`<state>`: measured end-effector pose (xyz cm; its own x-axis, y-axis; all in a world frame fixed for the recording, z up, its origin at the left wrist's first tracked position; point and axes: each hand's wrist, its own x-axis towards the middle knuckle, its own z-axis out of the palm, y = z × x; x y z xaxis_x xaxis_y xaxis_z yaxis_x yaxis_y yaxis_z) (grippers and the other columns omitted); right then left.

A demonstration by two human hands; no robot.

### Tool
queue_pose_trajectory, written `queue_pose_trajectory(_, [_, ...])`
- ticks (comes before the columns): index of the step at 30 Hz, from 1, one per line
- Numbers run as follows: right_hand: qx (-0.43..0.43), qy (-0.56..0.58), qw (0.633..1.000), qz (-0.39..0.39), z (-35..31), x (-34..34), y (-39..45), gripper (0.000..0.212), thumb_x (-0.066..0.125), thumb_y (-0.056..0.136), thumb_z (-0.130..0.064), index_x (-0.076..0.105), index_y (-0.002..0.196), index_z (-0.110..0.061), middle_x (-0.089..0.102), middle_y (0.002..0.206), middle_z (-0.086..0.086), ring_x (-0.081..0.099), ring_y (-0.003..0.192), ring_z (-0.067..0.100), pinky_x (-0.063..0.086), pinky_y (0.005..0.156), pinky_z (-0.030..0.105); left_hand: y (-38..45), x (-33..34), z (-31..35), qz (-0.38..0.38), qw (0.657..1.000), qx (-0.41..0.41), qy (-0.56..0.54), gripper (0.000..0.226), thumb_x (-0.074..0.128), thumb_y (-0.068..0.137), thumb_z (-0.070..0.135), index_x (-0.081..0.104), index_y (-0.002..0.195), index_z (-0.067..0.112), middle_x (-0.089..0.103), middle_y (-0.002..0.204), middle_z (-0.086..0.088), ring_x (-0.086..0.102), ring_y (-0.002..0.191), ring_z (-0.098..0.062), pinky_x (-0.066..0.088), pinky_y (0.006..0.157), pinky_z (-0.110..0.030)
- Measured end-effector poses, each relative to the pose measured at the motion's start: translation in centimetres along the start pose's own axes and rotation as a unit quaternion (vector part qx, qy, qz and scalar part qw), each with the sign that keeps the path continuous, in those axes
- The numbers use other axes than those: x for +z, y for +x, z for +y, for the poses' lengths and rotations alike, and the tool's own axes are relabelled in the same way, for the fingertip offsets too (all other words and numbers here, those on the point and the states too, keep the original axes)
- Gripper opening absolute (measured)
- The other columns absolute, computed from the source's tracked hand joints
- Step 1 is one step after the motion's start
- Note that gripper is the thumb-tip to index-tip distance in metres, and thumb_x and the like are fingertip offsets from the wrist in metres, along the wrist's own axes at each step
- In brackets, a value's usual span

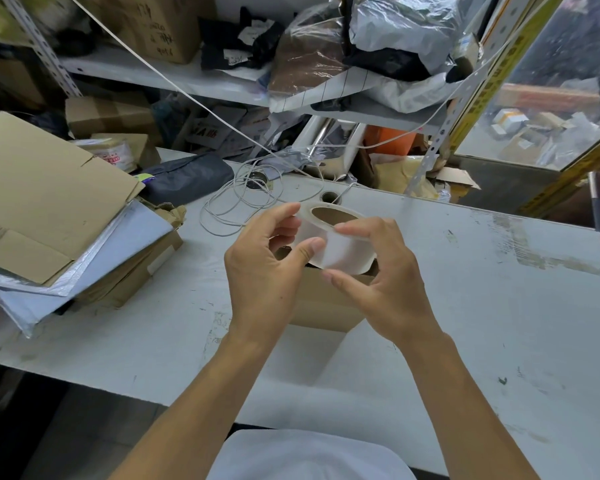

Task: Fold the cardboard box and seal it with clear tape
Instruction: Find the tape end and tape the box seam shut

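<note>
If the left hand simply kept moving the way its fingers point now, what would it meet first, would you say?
The left hand already grips the tape roll, fingers pointing right. Pushing on, it would probably press the roll against the right hand, which holds the roll's other side. Depth is unclear; the cardboard box lies below that line.

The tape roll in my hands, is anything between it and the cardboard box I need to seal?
Nothing visible is in the way. Both the left hand and the right hand hold the tape roll just above the cardboard box, which sits on the table right beneath them.
</note>
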<state>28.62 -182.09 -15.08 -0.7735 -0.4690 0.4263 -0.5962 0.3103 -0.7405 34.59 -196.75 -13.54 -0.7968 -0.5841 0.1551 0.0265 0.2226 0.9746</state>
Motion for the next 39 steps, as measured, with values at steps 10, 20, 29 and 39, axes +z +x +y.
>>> queue_pose_trajectory(10, [0.039, 0.027, 0.999, 0.023, -0.4, 0.4, -1.0, 0.051, 0.083, 0.072, -0.025, 0.056, 0.115, -0.033, 0.056, 0.114, -0.022, 0.056, 0.113, 0.010, 0.045, 0.092, 0.024, -0.3, -0.1, 0.0, 0.000, 0.997, -0.047, -0.065, 0.053, 0.085, 0.073, 0.006, 0.068, 0.121, 0.017, 0.071, 0.104, 0.003, 0.067, 0.099, -0.008, 0.053, 0.090, -0.023])
queue_pose_trajectory(20, [0.076, 0.043, 0.996, 0.024, -0.2, 0.5, -1.4, 0.052, 0.082, 0.069, -0.025, 0.054, 0.112, -0.035, 0.061, 0.111, -0.009, 0.057, 0.111, 0.008, 0.044, 0.090, 0.019, -0.6, 0.4, 0.0, 0.003, 0.998, -0.042, -0.054, 0.049, 0.085, 0.073, 0.008, 0.070, 0.117, 0.020, 0.071, 0.100, 0.007, 0.067, 0.097, -0.009, 0.053, 0.089, -0.023])
queue_pose_trajectory(29, [0.083, 0.035, 0.996, 0.014, -0.4, 0.6, -0.6, 0.049, 0.082, 0.068, -0.028, 0.056, 0.110, -0.032, 0.062, 0.110, -0.009, 0.056, 0.109, 0.000, 0.042, 0.091, 0.015, -0.4, 0.4, 0.2, 0.013, 0.997, -0.042, -0.056, 0.047, 0.083, 0.075, 0.006, 0.069, 0.114, 0.028, 0.071, 0.099, 0.006, 0.067, 0.093, -0.006, 0.053, 0.086, -0.021])
queue_pose_trajectory(39, [0.100, 0.036, 0.994, 0.029, -0.6, 0.7, -0.4, 0.050, 0.085, 0.067, -0.027, 0.059, 0.109, -0.033, 0.066, 0.109, -0.008, 0.057, 0.108, -0.004, 0.040, 0.088, 0.008, 0.4, 0.1, -0.1, -0.012, 0.997, -0.045, -0.055, 0.043, 0.082, 0.075, 0.004, 0.072, 0.114, 0.020, 0.070, 0.093, 0.007, 0.067, 0.086, -0.007, 0.054, 0.082, -0.022])
